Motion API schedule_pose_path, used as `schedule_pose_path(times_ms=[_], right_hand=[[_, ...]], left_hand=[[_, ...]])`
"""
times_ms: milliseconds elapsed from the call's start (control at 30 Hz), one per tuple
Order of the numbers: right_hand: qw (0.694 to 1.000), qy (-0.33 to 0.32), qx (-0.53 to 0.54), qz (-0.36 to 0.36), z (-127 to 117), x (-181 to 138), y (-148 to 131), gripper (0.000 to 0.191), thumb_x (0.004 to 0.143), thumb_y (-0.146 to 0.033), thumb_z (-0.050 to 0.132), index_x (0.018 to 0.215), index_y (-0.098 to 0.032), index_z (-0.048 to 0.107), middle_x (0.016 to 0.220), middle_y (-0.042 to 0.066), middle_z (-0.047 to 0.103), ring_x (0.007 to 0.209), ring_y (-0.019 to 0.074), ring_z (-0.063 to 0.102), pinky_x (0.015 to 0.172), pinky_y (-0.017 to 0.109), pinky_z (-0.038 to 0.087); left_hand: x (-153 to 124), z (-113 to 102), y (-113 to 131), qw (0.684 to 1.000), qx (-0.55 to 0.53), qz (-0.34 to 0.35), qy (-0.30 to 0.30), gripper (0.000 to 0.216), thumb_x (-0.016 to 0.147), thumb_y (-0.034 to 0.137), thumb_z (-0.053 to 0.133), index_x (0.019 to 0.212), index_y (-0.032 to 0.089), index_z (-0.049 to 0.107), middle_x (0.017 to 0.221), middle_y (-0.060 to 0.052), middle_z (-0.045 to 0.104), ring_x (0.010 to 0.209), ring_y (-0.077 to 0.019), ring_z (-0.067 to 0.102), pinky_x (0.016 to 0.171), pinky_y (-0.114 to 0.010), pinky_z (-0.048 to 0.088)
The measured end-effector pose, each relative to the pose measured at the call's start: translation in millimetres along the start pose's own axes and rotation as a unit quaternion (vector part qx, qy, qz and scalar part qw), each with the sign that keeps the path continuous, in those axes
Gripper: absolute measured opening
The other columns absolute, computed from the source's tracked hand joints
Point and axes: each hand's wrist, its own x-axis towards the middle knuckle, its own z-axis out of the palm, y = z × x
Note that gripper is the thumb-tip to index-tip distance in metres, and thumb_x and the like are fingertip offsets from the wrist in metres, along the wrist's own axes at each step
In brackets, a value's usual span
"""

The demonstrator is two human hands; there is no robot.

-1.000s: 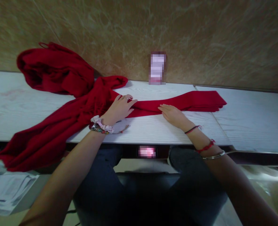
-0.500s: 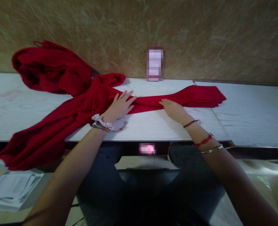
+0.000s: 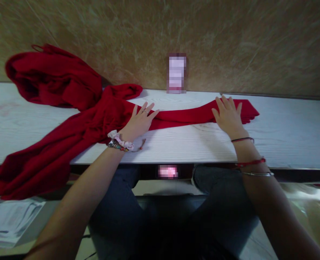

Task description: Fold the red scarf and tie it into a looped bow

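A long red cloth lies across the white tabletop, narrowed and folded into layers at its right end. My left hand rests on it left of the middle, fingers spread. Toward the layered right end, my right hand presses down on the cloth, its fingers also apart. To the left the fabric widens into a bunched, wrinkled heap that leans against the wall. Another loose part hangs over the table's front edge.
A brown marbled wall rises behind the white table. A blurred rectangular item stands against it, and a second blurred item sits below the front edge. Papers lie in a box at lower left.
My right hand has slid right along the red cloth, from its middle to near the layered end, and its fingers have spread. My left hand stays in about the same place.
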Motion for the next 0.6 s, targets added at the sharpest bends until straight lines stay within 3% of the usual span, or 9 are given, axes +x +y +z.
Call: schedule_pose_path(times_ms=[200,433,533,600], right_hand=[[0.996,-0.068,-0.015,0.059,10,-8,36,0.054,0.094,-0.038,0.033,0.143,-0.017,0.041,0.148,0.018,0.04,0.135,0.04,0.035,0.101,0.073,0.025],[0.99,-0.058,-0.037,0.124,-3,-21,65,0.054,0.093,-0.034,0.034,0.142,-0.014,0.042,0.148,0.02,0.039,0.135,0.042,0.033,0.101,0.074,0.024],[0.991,-0.023,-0.051,0.124,-6,-21,62,0.052,0.093,-0.031,0.034,0.14,-0.012,0.044,0.148,0.021,0.038,0.137,0.0427,0.03,0.102,0.074,0.021],[0.995,-0.002,-0.052,0.086,-7,-16,48,0.05,0.093,-0.029,0.035,0.139,-0.012,0.046,0.148,0.02,0.038,0.137,0.0413,0.028,0.103,0.073,0.02]], left_hand=[[13,-4,12,0.999,-0.01,0.029,-0.029,0.06,0.087,0.004,0.027,0.145,0.015,0.035,0.15,-0.013,0.038,0.14,-0.0273,0.031,0.114,-0.055,0.02],[17,1,17,0.999,-0.027,0.034,-0.017,0.048,0.097,0.027,0.031,0.144,0.021,0.036,0.145,-0.011,0.046,0.137,-0.0283,0.035,0.112,-0.059,0.018],[14,-3,13,1.0,-0.016,0.023,-0.005,0.048,0.097,0.031,0.034,0.144,0.021,0.037,0.146,-0.012,0.044,0.138,-0.0292,0.034,0.112,-0.058,0.02],[11,-6,8,1.0,-0.009,-0.001,0.009,0.049,0.096,0.032,0.035,0.144,0.021,0.037,0.147,-0.013,0.042,0.138,-0.0301,0.033,0.112,-0.057,0.021]])
